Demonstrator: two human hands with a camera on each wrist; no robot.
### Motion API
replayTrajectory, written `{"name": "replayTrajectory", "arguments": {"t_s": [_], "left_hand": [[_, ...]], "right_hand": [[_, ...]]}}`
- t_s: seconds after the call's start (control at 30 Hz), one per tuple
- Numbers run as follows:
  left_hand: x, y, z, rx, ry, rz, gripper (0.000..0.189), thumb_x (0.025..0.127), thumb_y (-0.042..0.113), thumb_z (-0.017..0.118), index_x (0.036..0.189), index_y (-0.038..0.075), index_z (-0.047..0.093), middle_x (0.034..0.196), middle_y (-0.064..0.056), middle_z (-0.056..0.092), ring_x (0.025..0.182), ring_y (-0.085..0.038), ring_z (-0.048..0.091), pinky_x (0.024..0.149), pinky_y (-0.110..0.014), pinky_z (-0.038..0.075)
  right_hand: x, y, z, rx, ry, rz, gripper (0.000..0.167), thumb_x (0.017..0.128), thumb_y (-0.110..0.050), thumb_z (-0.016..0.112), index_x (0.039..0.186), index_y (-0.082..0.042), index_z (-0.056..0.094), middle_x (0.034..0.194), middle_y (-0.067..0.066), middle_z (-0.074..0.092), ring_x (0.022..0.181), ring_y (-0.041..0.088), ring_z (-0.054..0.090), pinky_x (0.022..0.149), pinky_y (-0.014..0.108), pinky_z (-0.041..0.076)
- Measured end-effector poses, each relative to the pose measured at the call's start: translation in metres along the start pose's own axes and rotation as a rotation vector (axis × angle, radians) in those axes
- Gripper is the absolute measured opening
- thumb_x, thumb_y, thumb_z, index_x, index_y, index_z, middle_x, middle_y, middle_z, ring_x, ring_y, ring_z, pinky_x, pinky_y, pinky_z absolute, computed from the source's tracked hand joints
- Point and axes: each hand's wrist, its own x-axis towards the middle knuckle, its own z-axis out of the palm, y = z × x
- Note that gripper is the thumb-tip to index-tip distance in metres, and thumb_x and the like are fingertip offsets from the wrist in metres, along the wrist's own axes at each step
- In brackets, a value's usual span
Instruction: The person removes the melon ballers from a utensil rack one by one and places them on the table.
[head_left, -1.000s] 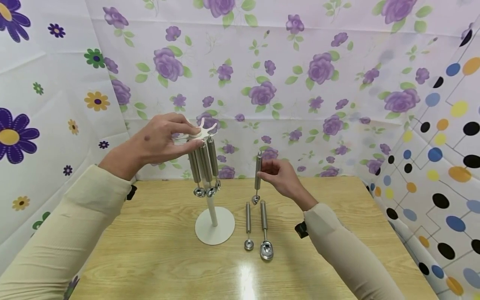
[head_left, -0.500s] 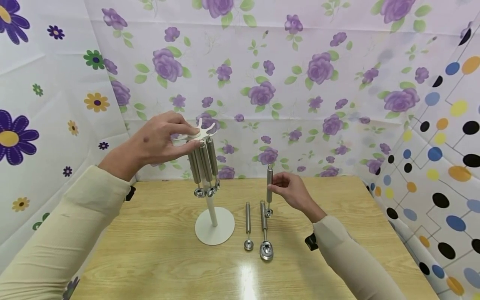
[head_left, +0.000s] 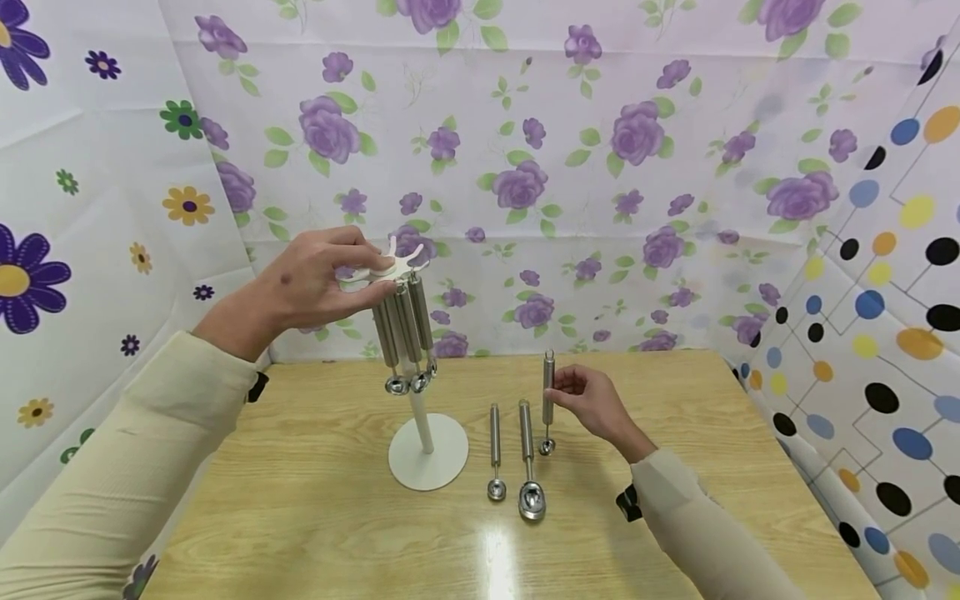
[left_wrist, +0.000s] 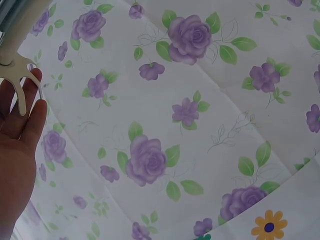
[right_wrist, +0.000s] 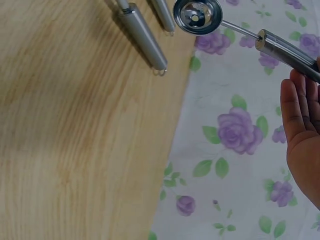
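The scoop (head_left: pixel 548 392) hung upright, bowl down, to the right of the stand and just beside the big scoop. The right hand (head_left: pixel 597 405) pinched it by the handle between thumb and fingers; whether its bowl touched the surface could not be told. In the right wrist view, the bowl's round hollow showed, with a thin neck running to the metal handle.

The big scoop (head_left: pixel 527 432), with an oval bowl, and the small scoop (head_left: pixel 495 437) lay side by side on the surface (head_left: pixel 300 475), apart, their bowls toward the person. Near them, to the left, stood the white stand (head_left: pixel 427 468) on its round base. Hanging scoops (head_left: pixel 406 321), at least three, were clustered under its hooks, bowls down. The left hand (head_left: pixel 311 279) gripped the stand's top, thumb below and fingers above.

Pale sleeves (head_left: pixel 168 396) covered both forearms. Behind rose a purple-flowered cloth (head_left: pixel 450 192), with a dotted cloth (head_left: pixel 862 333) on the right.
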Motion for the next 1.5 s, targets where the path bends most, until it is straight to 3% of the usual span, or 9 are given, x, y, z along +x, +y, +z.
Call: {"name": "replayTrajectory", "arguments": {"t_s": [0.23, 1.03, 1.3, 1.5], "left_hand": [[0.0, 0.002, -0.002, 0.021, -0.014, -0.021, 0.021, 0.085, 0.023, 0.076, 0.1, 0.008, 0.079, 0.084, 0.0, 0.061, 0.064, -0.012, 0.048, 0.059, -0.034, 0.042], [-0.002, 0.005, -0.005, 0.039, -0.044, -0.053, 0.027, 0.084, 0.02, 0.078, 0.106, 0.006, 0.079, 0.084, -0.001, 0.06, 0.064, -0.012, 0.046, 0.059, -0.034, 0.04], [-0.003, 0.005, -0.005, 0.029, -0.042, -0.043, 0.028, 0.084, 0.019, 0.078, 0.108, 0.006, 0.078, 0.085, -0.001, 0.061, 0.065, -0.015, 0.047, 0.059, -0.034, 0.04], [-0.003, 0.006, -0.006, 0.033, -0.051, -0.055, 0.028, 0.083, 0.018, 0.078, 0.108, 0.006, 0.078, 0.085, -0.001, 0.06, 0.065, -0.011, 0.045, 0.059, -0.033, 0.04]], "right_hand": [[-0.005, 0.017, 0.005, -0.021, 0.009, 0.04, 0.025, 0.091, -0.016, 0.076, 0.107, 0.001, 0.067, 0.098, 0.01, 0.068, 0.086, 0.019, 0.065, 0.074, 0.027, 0.053], [-0.015, 0.076, 0.019, -0.035, 0.047, 0.161, 0.018, 0.089, -0.01, 0.076, 0.101, 0.002, 0.069, 0.089, 0.006, 0.068, 0.079, 0.016, 0.062, 0.066, 0.025, 0.052], [-0.012, 0.09, 0.024, -0.015, 0.08, 0.208, 0.021, 0.089, -0.01, 0.076, 0.102, 0.005, 0.07, 0.087, 0.009, 0.069, 0.075, 0.015, 0.066, 0.07, 0.036, 0.057], [-0.009, 0.098, 0.031, -0.051, 0.116, 0.28, 0.02, 0.088, -0.012, 0.077, 0.1, 0.004, 0.072, 0.086, 0.008, 0.069, 0.075, 0.016, 0.066, 0.066, 0.029, 0.056]]}}
